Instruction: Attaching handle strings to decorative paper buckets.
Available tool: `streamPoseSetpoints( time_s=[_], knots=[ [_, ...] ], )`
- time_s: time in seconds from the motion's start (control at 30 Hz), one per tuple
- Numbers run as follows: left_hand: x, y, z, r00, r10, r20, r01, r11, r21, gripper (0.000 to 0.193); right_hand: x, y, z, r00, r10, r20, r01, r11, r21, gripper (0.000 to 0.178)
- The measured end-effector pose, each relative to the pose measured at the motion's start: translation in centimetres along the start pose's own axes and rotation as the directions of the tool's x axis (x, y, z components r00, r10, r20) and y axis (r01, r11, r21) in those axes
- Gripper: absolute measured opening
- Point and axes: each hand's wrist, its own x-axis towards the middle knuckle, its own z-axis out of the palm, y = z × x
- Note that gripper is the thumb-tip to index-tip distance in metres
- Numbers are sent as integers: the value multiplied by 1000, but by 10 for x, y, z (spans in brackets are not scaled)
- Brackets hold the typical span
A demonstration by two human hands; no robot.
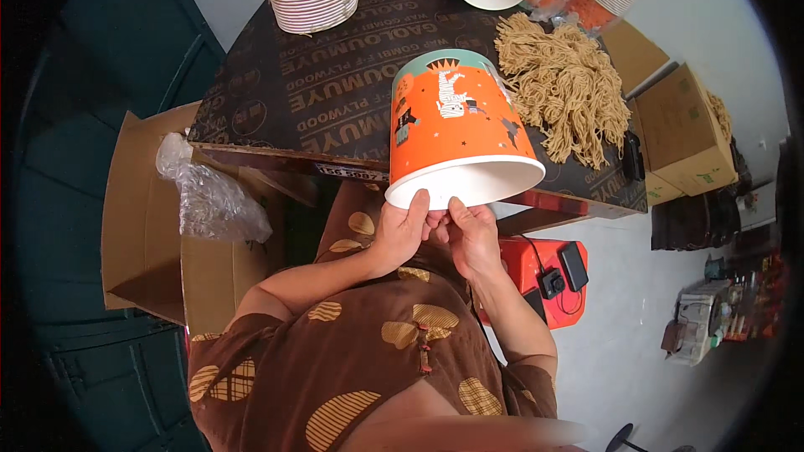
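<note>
Hands point(400, 234) point(477, 241) hold orange bucket point(461, 130), its base hidden.

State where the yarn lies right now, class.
In the head view, the yarn is on the right side of the dark table, just right of the orange bucket.

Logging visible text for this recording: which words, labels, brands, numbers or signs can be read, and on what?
Wording is left uncopied; only its place is given.
Table: large printed lettering, repeated across the dark top, readable.
Label on its near edge: small letters and numbers.
Bucket: printed pictures; any lettering too small to read.
Box at right: small green marks, too small to read.
</note>
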Motion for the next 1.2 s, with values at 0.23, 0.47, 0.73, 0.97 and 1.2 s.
streamPoseSetpoints(
  time_s=[0.23, 0.47, 0.73, 0.97, 1.2],
  knots=[
    [5, -5, -7, 994, 87, -69, -78, 989, 126, 25, 0, 5, -5, 998, 59, -6, -59, 996, 64, 13],
    [4, 10, -5, 983, -175, -55, 157, 957, -243, 20, 2, 3, -7, 995, 98, 24, -99, 992, 79, 12],
    [9, 15, -1, 954, -294, -59, 277, 939, -202, 7, -6, -13, -9, 998, -8, -65, -35, 780, -625, 29],
    [6, -3, 1, 968, -212, -136, 195, 973, -128, 14, -11, -21, 10, 733, -573, 365, 448, 3, -894, 15],
    [6, 6, 2, 952, -293, -91, 272, 943, -193, 14, -3, -20, 11, 704, -585, 403, 451, -72, -890, 17]
  ],
)
